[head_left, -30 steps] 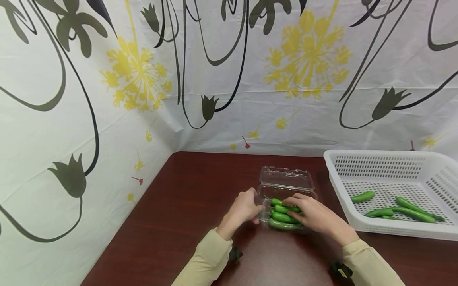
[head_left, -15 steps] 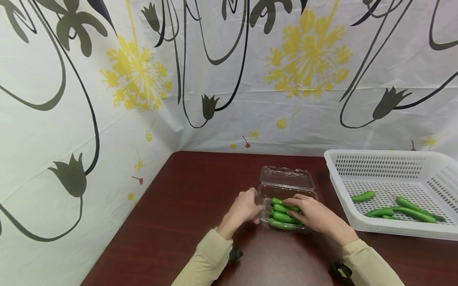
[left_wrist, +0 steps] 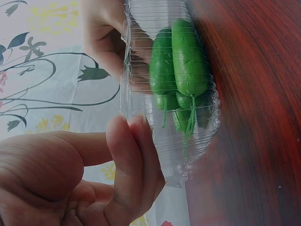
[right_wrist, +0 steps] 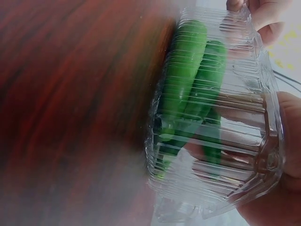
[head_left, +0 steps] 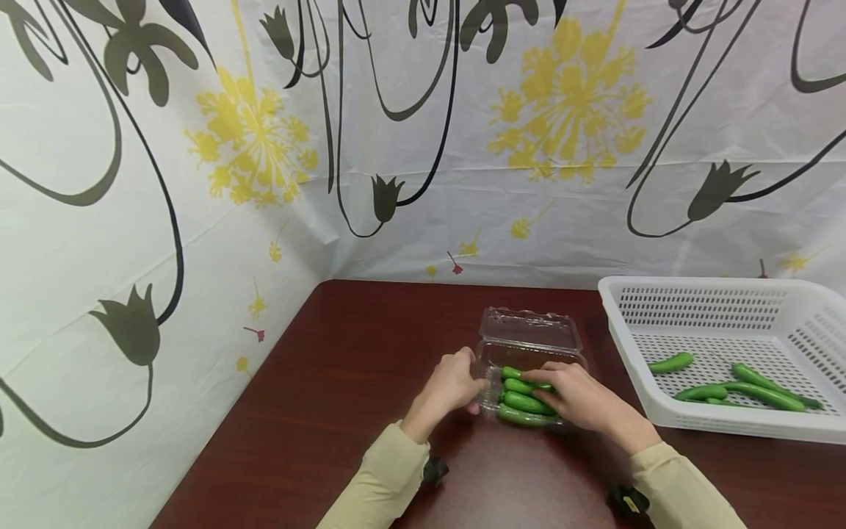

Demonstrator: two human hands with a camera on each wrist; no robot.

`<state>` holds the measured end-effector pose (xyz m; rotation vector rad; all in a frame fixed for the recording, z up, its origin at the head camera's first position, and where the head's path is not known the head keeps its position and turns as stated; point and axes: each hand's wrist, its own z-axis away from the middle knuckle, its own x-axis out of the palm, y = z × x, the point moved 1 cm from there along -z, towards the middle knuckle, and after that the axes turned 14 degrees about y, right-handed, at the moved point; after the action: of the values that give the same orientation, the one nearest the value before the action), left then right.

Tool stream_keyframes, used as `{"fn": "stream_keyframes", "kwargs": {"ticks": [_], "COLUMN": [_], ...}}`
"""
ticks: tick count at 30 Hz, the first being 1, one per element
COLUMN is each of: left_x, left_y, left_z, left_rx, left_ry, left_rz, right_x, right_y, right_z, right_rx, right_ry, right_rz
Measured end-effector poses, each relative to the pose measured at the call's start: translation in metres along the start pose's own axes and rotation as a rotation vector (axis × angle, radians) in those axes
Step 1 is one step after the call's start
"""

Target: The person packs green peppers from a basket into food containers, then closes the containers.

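Note:
A clear plastic clamshell box (head_left: pixel 529 353) with its lid folded back stands on the table. Several green chili peppers (head_left: pixel 524 402) lie side by side in it, stems (left_wrist: pixel 192 115) toward the left end. At that left end the left hand (head_left: pixel 452 386) pinches the rim between thumb and fingertips. The right hand (head_left: pixel 581 397) reaches in over the right wall, thumb and forefinger on either side of a pepper in the row. Through the ridged wall in the right wrist view, the right hand's fingers show blurred beside the peppers (right_wrist: pixel 186 70).
A white slotted plastic basket (head_left: pixel 661 413) stands right of the box, with several more green peppers (head_left: pixel 760 394) on its floor. The dark red-brown table (head_left: pixel 370 345) meets a patterned sheet (head_left: pixel 410 257) hung behind it and on the left.
The right hand has dipped very slightly over the peppers. The left hand, box and basket have stayed where they were.

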<state>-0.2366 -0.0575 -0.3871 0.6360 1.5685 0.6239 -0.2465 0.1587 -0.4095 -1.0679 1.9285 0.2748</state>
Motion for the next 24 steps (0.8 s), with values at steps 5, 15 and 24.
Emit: {"fn": "stream_keyframes", "kwargs": {"ticks": [5,15,24], "left_x": [-0.0001,-0.0016,-0.0006], "left_y": [0.0,0.0005,0.0], "left_z": [0.0002,0.0007,0.0009], "left_rx": [-0.001,0.006,0.021], "left_ry": [-0.004,0.0,0.01], "left_rz": [0.012,-0.023,-0.014], "right_x": [-0.0001,-0.0009,-0.0001], "right_y": [-0.0012,-0.0039,-0.0037], "right_z": [0.0011,0.0008,0.0], "right_rx": [0.063,0.137,0.147], "right_ry": [-0.042,-0.09,-0.041], "right_rz": [-0.016,-0.017,0.01]}}
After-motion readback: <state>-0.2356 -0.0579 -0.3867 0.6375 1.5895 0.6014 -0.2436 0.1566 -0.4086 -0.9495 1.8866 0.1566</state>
